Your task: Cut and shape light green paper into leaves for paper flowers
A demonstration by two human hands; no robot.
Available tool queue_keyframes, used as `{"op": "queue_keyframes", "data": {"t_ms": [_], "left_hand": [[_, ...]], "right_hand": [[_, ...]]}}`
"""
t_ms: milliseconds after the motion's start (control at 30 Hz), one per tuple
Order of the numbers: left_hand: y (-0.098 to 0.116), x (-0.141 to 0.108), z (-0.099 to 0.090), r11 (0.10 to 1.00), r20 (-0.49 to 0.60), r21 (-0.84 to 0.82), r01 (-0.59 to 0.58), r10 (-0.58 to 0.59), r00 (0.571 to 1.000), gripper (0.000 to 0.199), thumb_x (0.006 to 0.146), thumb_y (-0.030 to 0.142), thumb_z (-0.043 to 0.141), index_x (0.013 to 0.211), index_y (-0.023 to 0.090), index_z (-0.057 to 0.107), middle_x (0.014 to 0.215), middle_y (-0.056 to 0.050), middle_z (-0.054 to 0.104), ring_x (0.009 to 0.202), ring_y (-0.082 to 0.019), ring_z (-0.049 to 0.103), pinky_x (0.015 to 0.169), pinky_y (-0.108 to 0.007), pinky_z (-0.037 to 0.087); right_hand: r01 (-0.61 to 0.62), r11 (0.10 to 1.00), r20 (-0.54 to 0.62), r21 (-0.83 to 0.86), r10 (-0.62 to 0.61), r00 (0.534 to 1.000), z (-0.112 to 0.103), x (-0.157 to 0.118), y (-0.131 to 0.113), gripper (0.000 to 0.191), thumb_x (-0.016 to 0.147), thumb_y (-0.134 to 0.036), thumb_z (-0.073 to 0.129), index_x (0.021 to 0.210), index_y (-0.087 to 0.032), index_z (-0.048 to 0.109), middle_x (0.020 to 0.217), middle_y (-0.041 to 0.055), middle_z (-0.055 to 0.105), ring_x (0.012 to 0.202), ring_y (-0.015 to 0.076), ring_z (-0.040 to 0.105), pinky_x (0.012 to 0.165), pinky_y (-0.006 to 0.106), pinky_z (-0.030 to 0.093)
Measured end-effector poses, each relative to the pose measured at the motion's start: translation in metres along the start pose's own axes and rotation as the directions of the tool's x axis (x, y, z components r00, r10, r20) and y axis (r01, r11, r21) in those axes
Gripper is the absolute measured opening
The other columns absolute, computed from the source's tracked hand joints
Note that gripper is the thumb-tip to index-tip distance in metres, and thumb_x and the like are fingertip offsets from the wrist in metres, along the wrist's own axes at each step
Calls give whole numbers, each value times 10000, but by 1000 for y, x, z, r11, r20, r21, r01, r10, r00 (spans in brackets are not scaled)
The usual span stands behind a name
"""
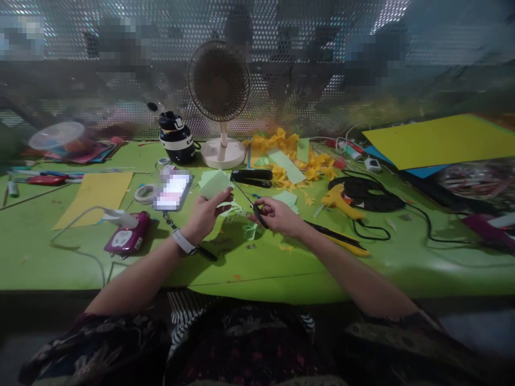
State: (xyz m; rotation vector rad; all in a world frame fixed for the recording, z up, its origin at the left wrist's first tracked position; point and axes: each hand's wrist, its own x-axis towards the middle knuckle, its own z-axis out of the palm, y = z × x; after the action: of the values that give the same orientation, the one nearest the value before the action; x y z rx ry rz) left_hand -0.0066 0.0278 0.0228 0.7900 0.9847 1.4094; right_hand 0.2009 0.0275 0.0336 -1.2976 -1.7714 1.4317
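My left hand [207, 215] pinches a pale green piece of paper [216, 185] between thumb and fingers. In my right hand [277, 215] is a pair of scissors [257, 210], its blades pointing up and left toward the paper's right edge. Whether the blades touch the paper I cannot tell. Small green paper scraps [250, 230] lie on the table below and between the hands. Just beyond the scissors rests a black stapler [252, 177]. More green paper pieces [286, 199] lie to the right of it.
A white fan [222, 153] and a dark bottle [177, 140] stand at the back. Left are a lit phone [173, 191], a tape roll [145, 193] and a purple power bank [131, 236]. Right are yellow paper flowers [319, 163], a yellow glue gun [341, 202] and a cutter [338, 238].
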Motion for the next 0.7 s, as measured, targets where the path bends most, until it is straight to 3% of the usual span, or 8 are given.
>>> {"op": "queue_keyframes", "data": {"t_ms": [300, 700], "left_hand": [[-1, -6, 2, 999, 85, 39, -8, 4, 996, 318, 666, 314, 877, 893, 136, 743, 882, -61, 729, 761, -132, 665, 660, -240, 523], [-5, -7, 4, 1000, 73, 22, 15, -16, 997, 327, 650, 318, 889, 881, 129, 754, 851, -51, 731, 749, -124, 667, 669, -234, 538]], "right_hand": [[9, 1000, 25, 23, -10, 1000, 3, -4, -5, 466, 717, -321, 846, 1078, -151, 605, 817, 31, 684, 713, 149, 648, 615, 258, 509], [33, 997, 29, 73, -35, 999, 5, -2, 1, 497, 691, -315, 854, 1079, -159, 586, 841, 22, 691, 748, 147, 654, 659, 267, 524]]}}
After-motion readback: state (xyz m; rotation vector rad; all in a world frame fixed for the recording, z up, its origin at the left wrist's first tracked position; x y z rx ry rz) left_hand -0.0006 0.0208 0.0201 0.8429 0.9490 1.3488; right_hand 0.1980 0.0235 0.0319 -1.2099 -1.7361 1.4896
